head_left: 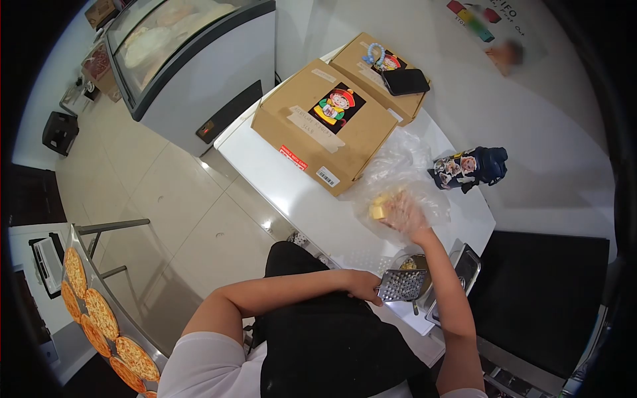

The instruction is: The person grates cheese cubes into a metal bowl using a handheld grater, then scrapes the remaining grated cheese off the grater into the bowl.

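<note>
Left hand (365,286) gripped a metal grater (402,285); right hand (406,212) (blurred inside a clear bag (403,164)) touched a yellow block (378,208), its grip too hazy to tell.

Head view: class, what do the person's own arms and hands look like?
The left sleeve is short and white; only a white edge of the right sleeve shows. Both forearms are bare, with no watch visible. The left hand is ungloved; clear plastic blurs the right hand.
</note>
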`<state>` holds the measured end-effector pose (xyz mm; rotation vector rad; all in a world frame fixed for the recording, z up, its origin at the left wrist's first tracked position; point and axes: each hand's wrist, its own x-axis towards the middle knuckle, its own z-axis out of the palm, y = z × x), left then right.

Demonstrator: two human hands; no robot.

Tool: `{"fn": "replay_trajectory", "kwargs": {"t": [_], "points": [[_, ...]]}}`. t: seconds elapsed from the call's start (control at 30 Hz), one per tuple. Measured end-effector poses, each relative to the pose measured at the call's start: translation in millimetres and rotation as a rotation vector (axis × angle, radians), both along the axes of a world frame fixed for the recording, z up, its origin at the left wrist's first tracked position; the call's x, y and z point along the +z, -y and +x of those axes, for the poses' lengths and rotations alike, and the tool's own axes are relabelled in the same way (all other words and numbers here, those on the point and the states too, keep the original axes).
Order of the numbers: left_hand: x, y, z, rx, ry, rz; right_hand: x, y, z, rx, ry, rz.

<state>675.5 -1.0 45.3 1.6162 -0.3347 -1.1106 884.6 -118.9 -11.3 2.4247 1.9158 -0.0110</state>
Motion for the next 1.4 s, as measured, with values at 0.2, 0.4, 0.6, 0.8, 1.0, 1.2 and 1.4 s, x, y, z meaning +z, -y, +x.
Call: {"fn": "replay_trajectory", "kwargs": {"t": [0.2, 0.4, 0.6, 0.8, 1.0, 1.2, 1.4], "points": [[-1, 6, 4, -0.013, 0.011, 0.029, 28, -18, -19, -0.637, -0.874, 0.056], [5, 5, 6, -0.046, 0.010, 0.061, 33, -25, -18, -0.074, -0.732, 0.366], [0, 3, 6, -0.053, 0.014, 0.019, 92, -14, 19, -0.355, -0.968, 0.234], [9, -2, 9, -0.020, 0.002, 0.028, 113, -12, 10, -0.419, -0.706, -0.135], [22, -4, 12, -0.006, 0.061, 0.055, 83, 7, 2, -0.543, -0.328, -0.221], [31, 1, 18, -0.031, 0.035, 0.134, 28, 16, -6, -0.436, -0.058, -0.017], [34, 8, 18, -0.006, 0.038, 0.157, 33, 18, -23, -0.206, 0.234, 0.171]]}}
